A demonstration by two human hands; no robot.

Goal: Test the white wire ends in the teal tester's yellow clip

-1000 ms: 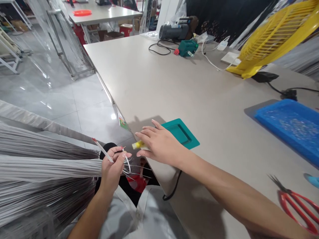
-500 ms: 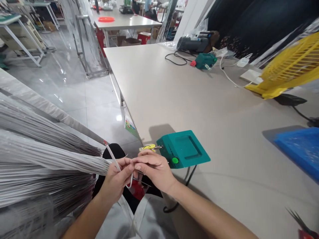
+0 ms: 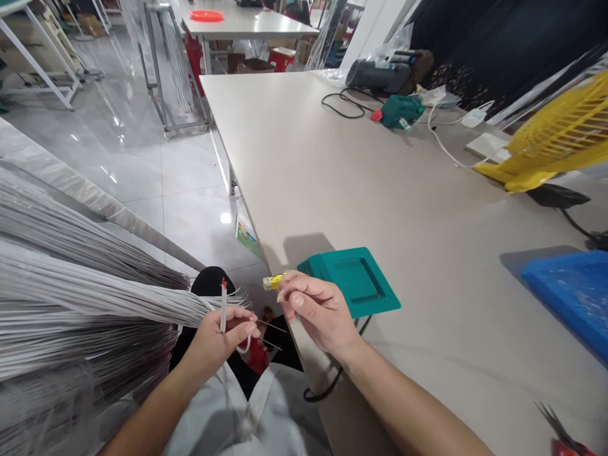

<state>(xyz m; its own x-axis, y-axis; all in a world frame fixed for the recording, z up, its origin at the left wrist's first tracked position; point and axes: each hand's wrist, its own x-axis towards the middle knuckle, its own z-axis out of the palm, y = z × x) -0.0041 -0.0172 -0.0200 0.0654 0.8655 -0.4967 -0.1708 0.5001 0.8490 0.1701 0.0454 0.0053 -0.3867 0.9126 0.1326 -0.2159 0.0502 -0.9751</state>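
A thin, light, bendy white wire with a red tip (image 3: 223, 307) is pinched upright in the left hand (image 3: 219, 339), best gripped mid-length; the right hand (image 3: 319, 310), fingertips closed on nothing discernible, is held near the teal box (image 3: 354, 282).

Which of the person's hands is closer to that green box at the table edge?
Right. The right hand hovers just beside the green box, at its near-left corner; the left hand is farther left, off the table, holding a white rod.

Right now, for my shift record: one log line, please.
left hand: holds white wire | right hand: pinched beside teal device | table
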